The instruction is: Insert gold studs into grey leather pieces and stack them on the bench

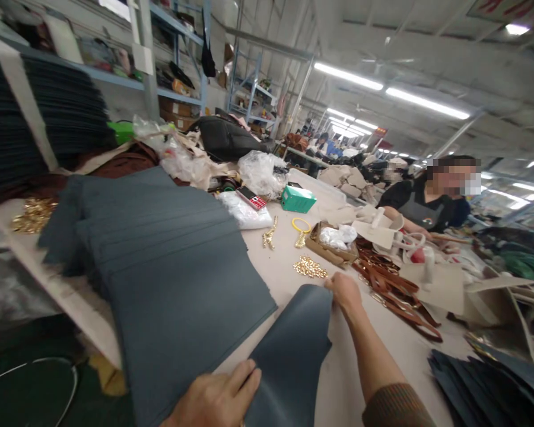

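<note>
Left hand (216, 394), grip unclear, right hand (345, 292) pinching curled sheet (293, 344), long axis pointing away

On my feed, the broad stack of dark slate-blue sheets (173, 284) looks smooth and matt, leather-like. Right of that stack, the curved slate-blue sheet (291, 356) shows a soft sheen, and the small pile of gold pieces (310, 267) glints like polished metal. Behind the stack, I see a crumpled clear bag (262, 173) of glossy plastic film.
</note>
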Demonstrator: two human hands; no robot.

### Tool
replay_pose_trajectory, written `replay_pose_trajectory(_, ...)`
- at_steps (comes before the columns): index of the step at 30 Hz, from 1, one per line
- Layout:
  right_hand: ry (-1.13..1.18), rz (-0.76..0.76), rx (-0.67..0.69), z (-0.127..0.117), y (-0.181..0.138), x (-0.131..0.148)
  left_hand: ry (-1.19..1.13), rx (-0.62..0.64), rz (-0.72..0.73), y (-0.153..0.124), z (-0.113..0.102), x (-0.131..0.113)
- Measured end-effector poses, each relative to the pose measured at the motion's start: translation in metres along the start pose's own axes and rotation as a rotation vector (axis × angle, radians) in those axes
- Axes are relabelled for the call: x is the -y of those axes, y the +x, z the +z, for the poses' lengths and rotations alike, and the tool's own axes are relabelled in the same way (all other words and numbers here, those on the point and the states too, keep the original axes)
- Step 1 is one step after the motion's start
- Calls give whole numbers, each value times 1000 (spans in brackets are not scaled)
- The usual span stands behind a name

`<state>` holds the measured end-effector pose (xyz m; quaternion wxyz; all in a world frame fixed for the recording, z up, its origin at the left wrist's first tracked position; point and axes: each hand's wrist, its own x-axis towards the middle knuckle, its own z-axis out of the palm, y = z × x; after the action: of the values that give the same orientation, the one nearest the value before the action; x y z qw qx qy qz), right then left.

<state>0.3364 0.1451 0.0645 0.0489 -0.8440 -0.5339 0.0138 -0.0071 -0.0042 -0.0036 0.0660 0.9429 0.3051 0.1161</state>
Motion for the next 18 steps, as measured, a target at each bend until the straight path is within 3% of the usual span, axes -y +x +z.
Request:
replay_pose_trajectory(4, 141, 8, -75, -26, -29, -22, -167, 152, -80, 5, -23, -9)
replay_pose_trajectory(7, 534, -58, -136, -40, -76, -18, -208, 145, -79, 3, -29, -12)
replay_pose_trajectory(9, 846, -148, -20, -39, -114, 0, -211, 132, -65, 2, -30, -13)
replay_pose_trajectory(11, 968, -225, 221, -29, -150, 25, -205, 123, -54, 1, -31, -13)
replay_pose_trajectory(14, 905, -294, 485, -8, -183, 59, -182, 105, -35, 2, -33, -12)
replay_pose_trajectory(18, 750, -373, 589, 7, -192, 79, -160, 71, -3, 3, -34, -12)
